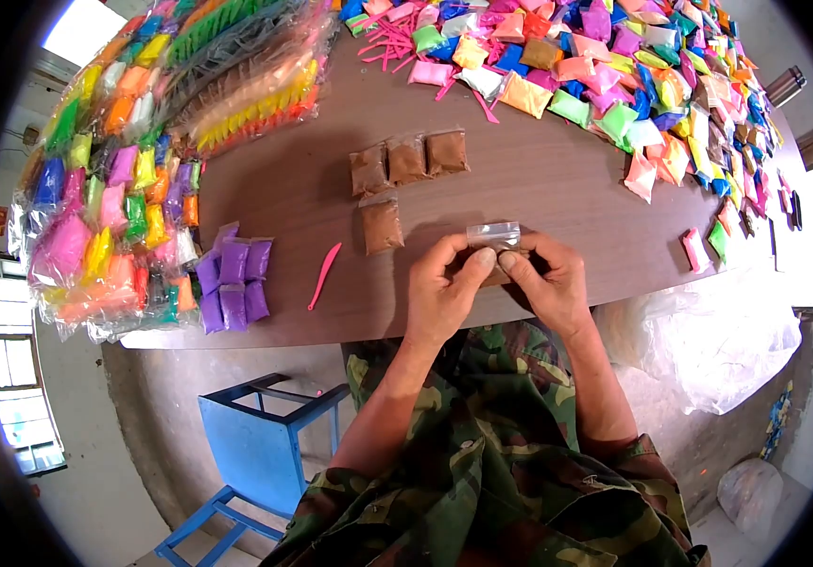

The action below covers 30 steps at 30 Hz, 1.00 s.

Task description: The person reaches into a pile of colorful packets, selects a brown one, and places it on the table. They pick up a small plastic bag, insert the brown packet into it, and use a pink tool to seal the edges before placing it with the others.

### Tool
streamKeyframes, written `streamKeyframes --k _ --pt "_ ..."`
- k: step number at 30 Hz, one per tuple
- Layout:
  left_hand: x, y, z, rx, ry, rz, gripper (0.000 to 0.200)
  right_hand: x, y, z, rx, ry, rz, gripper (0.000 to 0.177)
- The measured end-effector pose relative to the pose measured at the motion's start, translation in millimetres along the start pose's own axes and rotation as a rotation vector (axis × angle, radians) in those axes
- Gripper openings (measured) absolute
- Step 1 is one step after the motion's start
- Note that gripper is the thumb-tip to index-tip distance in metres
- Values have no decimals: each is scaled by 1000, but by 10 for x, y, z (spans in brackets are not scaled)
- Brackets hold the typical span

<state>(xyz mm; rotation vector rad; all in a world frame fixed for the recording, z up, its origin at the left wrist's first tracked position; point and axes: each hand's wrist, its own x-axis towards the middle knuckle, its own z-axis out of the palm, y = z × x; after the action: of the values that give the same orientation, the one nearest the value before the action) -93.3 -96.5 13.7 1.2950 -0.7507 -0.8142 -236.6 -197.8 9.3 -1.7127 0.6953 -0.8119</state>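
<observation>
My left hand (446,288) and my right hand (550,283) pinch a small clear zip bag (493,234) between thumbs and fingers at the table's front edge. Its see-through top stands up above my thumbs; something brown shows partly below them, mostly hidden by my hands. Just left of my hands lies a brown packet (383,225). Behind it, three more brown packets (407,159) lie side by side in a row. A pink plastic knife (324,276) rests on the table further left.
Purple packets (233,277) lie at the table's left front, beside a heap of bagged colourful packets (104,222). Many loose packets (605,71) cover the back right. A blue chair (255,454) stands at the lower left, and clear plastic sheeting (718,340) lies at the right.
</observation>
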Motion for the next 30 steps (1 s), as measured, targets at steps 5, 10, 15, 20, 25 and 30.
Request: streamKeyframes --k 5,10,15,20,25,30 --pt "6 13 30 140 -99 67 21 -22 82 -21 239 61 83 15" --pt "8 -16 -52 149 -126 0 18 -10 45 23 273 39 99 17" --pt "16 -67 -68 119 -91 22 20 11 43 -12 70 -8 10 19" --pt "6 52 0 158 -75 35 23 -25 -7 8 324 23 139 15" --pt "6 23 -8 112 -51 33 25 -18 116 -19 202 14 45 14" --pt "19 -8 -58 252 -65 80 25 -6 -12 -54 207 -5 148 15"
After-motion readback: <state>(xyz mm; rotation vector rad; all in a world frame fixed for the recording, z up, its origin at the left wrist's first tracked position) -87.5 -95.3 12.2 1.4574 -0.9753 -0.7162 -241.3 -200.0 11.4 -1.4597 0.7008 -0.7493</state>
